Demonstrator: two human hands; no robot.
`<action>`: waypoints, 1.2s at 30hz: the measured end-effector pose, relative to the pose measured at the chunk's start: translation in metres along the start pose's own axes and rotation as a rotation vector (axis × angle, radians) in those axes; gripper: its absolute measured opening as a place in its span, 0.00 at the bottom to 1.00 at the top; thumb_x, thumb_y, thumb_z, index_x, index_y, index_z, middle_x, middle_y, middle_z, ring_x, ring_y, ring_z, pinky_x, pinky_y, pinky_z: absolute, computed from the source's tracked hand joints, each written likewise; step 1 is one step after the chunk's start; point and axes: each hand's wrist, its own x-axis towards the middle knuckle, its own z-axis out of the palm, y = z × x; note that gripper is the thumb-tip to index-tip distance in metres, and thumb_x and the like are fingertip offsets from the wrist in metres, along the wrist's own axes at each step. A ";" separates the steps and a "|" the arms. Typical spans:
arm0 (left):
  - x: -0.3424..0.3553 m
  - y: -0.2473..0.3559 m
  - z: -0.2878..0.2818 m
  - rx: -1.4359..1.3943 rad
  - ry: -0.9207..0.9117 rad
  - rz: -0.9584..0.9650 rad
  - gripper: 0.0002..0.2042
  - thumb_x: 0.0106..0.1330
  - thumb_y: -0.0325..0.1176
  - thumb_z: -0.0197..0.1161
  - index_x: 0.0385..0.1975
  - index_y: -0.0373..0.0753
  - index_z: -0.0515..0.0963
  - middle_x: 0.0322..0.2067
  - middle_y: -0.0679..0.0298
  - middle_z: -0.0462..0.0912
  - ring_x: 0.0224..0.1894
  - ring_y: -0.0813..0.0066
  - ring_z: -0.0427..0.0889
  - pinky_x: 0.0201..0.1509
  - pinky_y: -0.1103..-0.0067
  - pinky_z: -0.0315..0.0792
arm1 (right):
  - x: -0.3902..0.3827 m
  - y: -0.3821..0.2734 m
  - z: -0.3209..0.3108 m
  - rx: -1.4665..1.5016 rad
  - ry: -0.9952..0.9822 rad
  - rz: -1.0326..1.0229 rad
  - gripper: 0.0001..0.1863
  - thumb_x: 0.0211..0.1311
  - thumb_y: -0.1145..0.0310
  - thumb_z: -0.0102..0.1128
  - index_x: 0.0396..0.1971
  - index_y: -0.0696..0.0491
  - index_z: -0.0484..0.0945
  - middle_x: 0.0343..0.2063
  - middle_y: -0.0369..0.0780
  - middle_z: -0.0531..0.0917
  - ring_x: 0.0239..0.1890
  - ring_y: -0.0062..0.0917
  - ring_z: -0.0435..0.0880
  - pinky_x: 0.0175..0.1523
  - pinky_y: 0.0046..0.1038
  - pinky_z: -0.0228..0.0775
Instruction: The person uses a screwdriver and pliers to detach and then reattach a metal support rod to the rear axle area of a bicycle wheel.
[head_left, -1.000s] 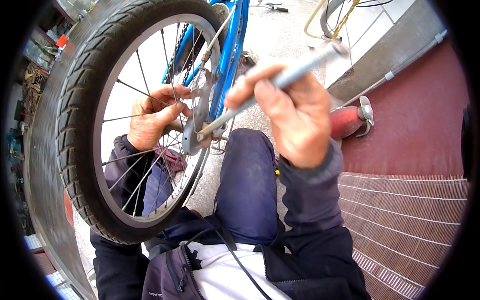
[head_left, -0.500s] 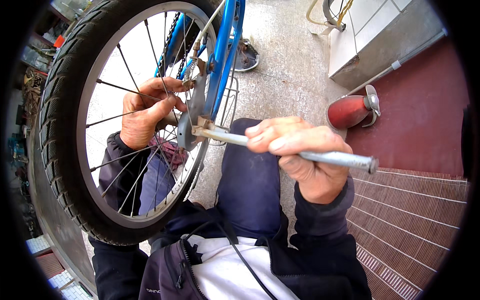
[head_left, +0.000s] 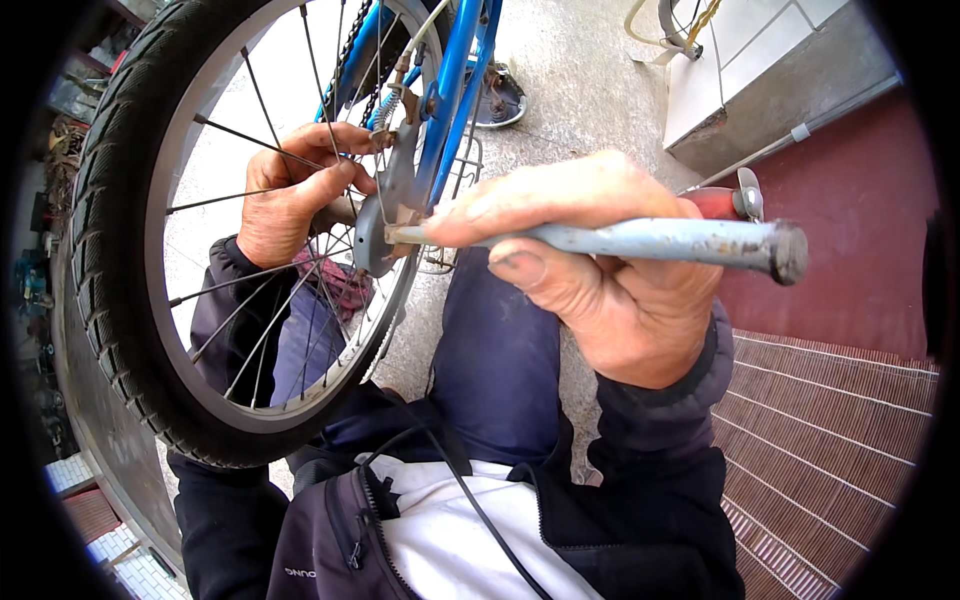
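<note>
A bicycle wheel (head_left: 128,230) with a black knobbly tyre stands at the left beside a blue frame tube (head_left: 452,95). My left hand (head_left: 290,195) reaches among the spokes by the hub. Its thumb and fingers are closed beside the brake arm (head_left: 402,165) and spring; what they grip, if anything, is hidden. My right hand (head_left: 620,290) is wrapped round a long metal tool (head_left: 650,238) with a grey round handle and a flared butt end. The tool's far end meets the axle area beside the grey round brake drum (head_left: 371,235); its exact seating is hidden.
A dark shoe (head_left: 500,98) is beyond the frame. On the right are a red rounded object with a metal clip (head_left: 722,202), a dark red surface (head_left: 840,200) and a brown slatted mat (head_left: 810,430). A tiled block (head_left: 745,95) stands farther back.
My right hand and the tool's butt end have come up closer to the camera, the butt also shifting right. My left hand stays at the hub. The view has shifted slightly.
</note>
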 end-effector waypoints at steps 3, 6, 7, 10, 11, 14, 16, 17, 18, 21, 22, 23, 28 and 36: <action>-0.001 -0.001 0.000 0.002 0.008 0.040 0.13 0.63 0.25 0.56 0.46 0.31 0.75 0.43 0.55 0.81 0.37 0.76 0.83 0.34 0.79 0.83 | 0.002 0.003 -0.002 0.006 -0.009 -0.049 0.08 0.58 0.78 0.62 0.37 0.63 0.78 0.32 0.48 0.85 0.35 0.32 0.86 0.40 0.27 0.79; -0.003 -0.001 0.000 0.052 0.040 0.047 0.13 0.63 0.25 0.56 0.47 0.31 0.75 0.44 0.56 0.81 0.37 0.77 0.81 0.35 0.80 0.79 | 0.004 0.007 -0.004 0.039 -0.034 -0.084 0.06 0.57 0.79 0.62 0.34 0.61 0.76 0.32 0.44 0.85 0.35 0.28 0.85 0.40 0.25 0.78; -0.002 -0.002 -0.002 0.076 0.039 0.045 0.14 0.62 0.25 0.56 0.47 0.30 0.75 0.44 0.56 0.81 0.36 0.77 0.81 0.36 0.81 0.78 | 0.005 0.007 -0.006 0.058 -0.045 -0.086 0.06 0.56 0.79 0.63 0.33 0.60 0.76 0.32 0.43 0.85 0.36 0.27 0.85 0.40 0.24 0.77; 0.000 -0.007 0.001 -0.021 0.069 0.050 0.14 0.62 0.26 0.57 0.47 0.30 0.75 0.41 0.58 0.81 0.36 0.77 0.80 0.41 0.83 0.72 | 0.005 0.002 -0.010 0.099 -0.040 -0.043 0.04 0.57 0.78 0.62 0.32 0.60 0.77 0.32 0.41 0.85 0.37 0.27 0.85 0.44 0.24 0.78; 0.000 -0.006 0.000 0.016 0.057 0.055 0.14 0.62 0.26 0.57 0.47 0.30 0.75 0.41 0.59 0.81 0.37 0.77 0.80 0.41 0.83 0.72 | 0.006 0.001 -0.010 0.125 -0.043 -0.020 0.03 0.57 0.78 0.62 0.31 0.59 0.78 0.32 0.41 0.85 0.37 0.27 0.85 0.46 0.24 0.78; 0.000 -0.005 0.002 0.016 0.062 0.090 0.15 0.62 0.27 0.58 0.48 0.30 0.75 0.39 0.61 0.81 0.37 0.79 0.79 0.43 0.85 0.70 | 0.013 0.014 -0.016 0.186 -0.088 -0.092 0.05 0.57 0.75 0.63 0.32 0.59 0.80 0.31 0.40 0.86 0.36 0.23 0.86 0.45 0.23 0.77; 0.000 -0.007 -0.001 0.030 0.137 0.043 0.16 0.62 0.27 0.58 0.50 0.30 0.74 0.39 0.63 0.81 0.37 0.81 0.78 0.41 0.86 0.70 | 0.018 0.015 -0.023 0.240 -0.133 -0.052 0.06 0.56 0.73 0.65 0.32 0.59 0.82 0.30 0.40 0.86 0.35 0.22 0.86 0.44 0.22 0.77; 0.004 -0.004 -0.005 0.000 0.092 0.025 0.17 0.63 0.26 0.58 0.52 0.31 0.73 0.38 0.64 0.81 0.34 0.84 0.76 0.37 0.88 0.67 | 0.019 0.000 -0.032 0.249 -0.177 0.073 0.07 0.56 0.72 0.66 0.32 0.59 0.82 0.29 0.39 0.86 0.34 0.21 0.85 0.43 0.22 0.77; -0.002 -0.008 0.001 -0.034 0.180 0.032 0.16 0.63 0.25 0.57 0.52 0.31 0.73 0.35 0.64 0.81 0.30 0.86 0.74 0.32 0.89 0.62 | 0.020 -0.010 -0.037 0.254 -0.212 0.185 0.08 0.55 0.71 0.67 0.33 0.59 0.83 0.29 0.39 0.86 0.33 0.21 0.85 0.42 0.22 0.77; 0.001 -0.009 -0.005 0.046 0.089 0.047 0.15 0.65 0.24 0.55 0.51 0.31 0.73 0.31 0.61 0.81 0.27 0.87 0.72 0.29 0.90 0.59 | 0.016 -0.006 -0.042 0.211 -0.179 0.351 0.10 0.53 0.70 0.69 0.33 0.58 0.84 0.27 0.38 0.86 0.30 0.18 0.84 0.38 0.21 0.76; 0.000 -0.009 -0.003 0.037 0.099 0.049 0.15 0.65 0.24 0.55 0.51 0.31 0.73 0.31 0.62 0.81 0.27 0.87 0.71 0.29 0.90 0.59 | 0.015 -0.002 -0.041 0.202 -0.172 0.301 0.10 0.52 0.69 0.70 0.33 0.58 0.84 0.27 0.38 0.86 0.30 0.18 0.84 0.37 0.21 0.76; 0.000 -0.009 -0.001 0.027 0.110 0.052 0.14 0.65 0.24 0.54 0.51 0.31 0.73 0.31 0.62 0.81 0.26 0.88 0.71 0.29 0.90 0.59 | 0.015 0.001 -0.040 0.192 -0.166 0.250 0.10 0.51 0.69 0.70 0.32 0.57 0.84 0.27 0.37 0.86 0.30 0.18 0.84 0.37 0.20 0.76; 0.000 -0.009 -0.002 0.008 0.122 0.059 0.15 0.62 0.24 0.56 0.50 0.31 0.74 0.30 0.66 0.80 0.23 0.90 0.65 0.28 0.90 0.57 | 0.029 -0.021 -0.046 0.149 -0.298 0.297 0.10 0.49 0.67 0.72 0.29 0.56 0.85 0.25 0.36 0.86 0.28 0.16 0.83 0.34 0.18 0.74; -0.001 -0.015 -0.009 -0.032 0.123 0.024 0.18 0.61 0.25 0.58 0.52 0.30 0.73 0.34 0.66 0.81 0.27 0.89 0.70 0.30 0.90 0.60 | 0.025 -0.002 -0.051 0.345 -0.301 0.153 0.09 0.49 0.67 0.72 0.29 0.55 0.85 0.24 0.36 0.86 0.27 0.17 0.83 0.35 0.18 0.74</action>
